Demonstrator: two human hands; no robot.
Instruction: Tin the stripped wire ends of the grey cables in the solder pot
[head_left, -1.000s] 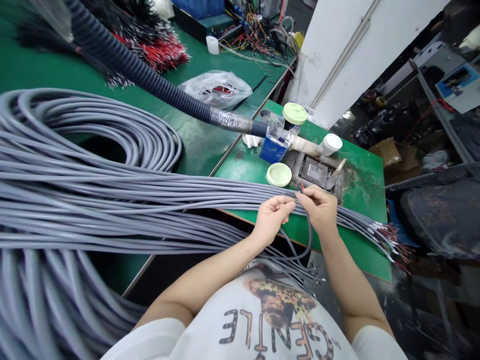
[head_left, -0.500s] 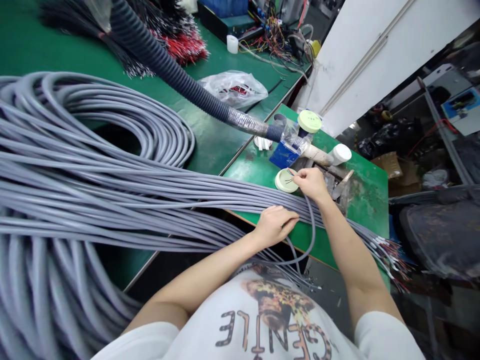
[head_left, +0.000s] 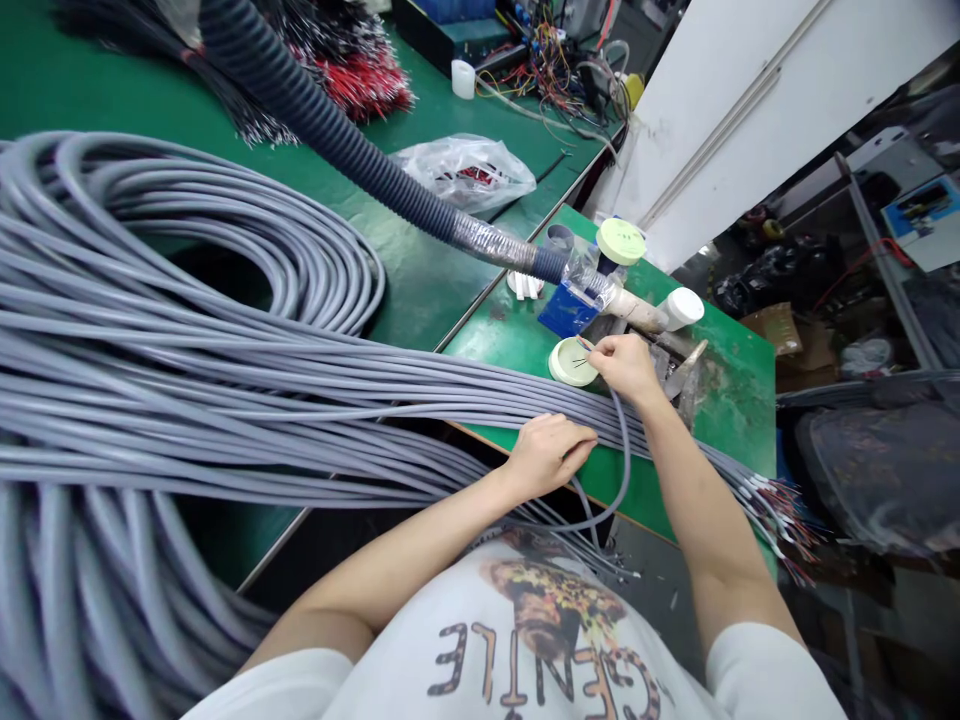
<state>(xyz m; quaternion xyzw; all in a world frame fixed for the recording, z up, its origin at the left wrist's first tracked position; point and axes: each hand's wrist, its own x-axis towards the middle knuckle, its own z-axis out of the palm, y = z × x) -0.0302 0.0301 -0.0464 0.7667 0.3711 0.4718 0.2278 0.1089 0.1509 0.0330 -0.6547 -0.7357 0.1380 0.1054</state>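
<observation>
A thick bundle of grey sheathed cables (head_left: 300,385) runs across the green bench from a big coil on the left, and its far ends fan out into coloured wires at the right. My left hand (head_left: 547,455) lies on top of this bundle; whether it grips anything I cannot tell. My right hand (head_left: 626,368) pinches one grey cable (head_left: 622,450) near its end. That cable's thin stripped wires (head_left: 579,352) reach over a round pale green dish (head_left: 570,362), and the cable loops down below the bench edge.
A dark corrugated conduit (head_left: 337,150) with a taped end crosses to a blue box (head_left: 568,310). A white-capped pipe (head_left: 637,310) and metal tray (head_left: 671,365) sit near my right hand. Behind lie a plastic bag (head_left: 465,172) and red-black wire bunches (head_left: 360,85).
My right hand has moved up and left, bringing the cable end over the pale green dish. My left hand has dropped onto the bundle. Little differs over the last half second.
</observation>
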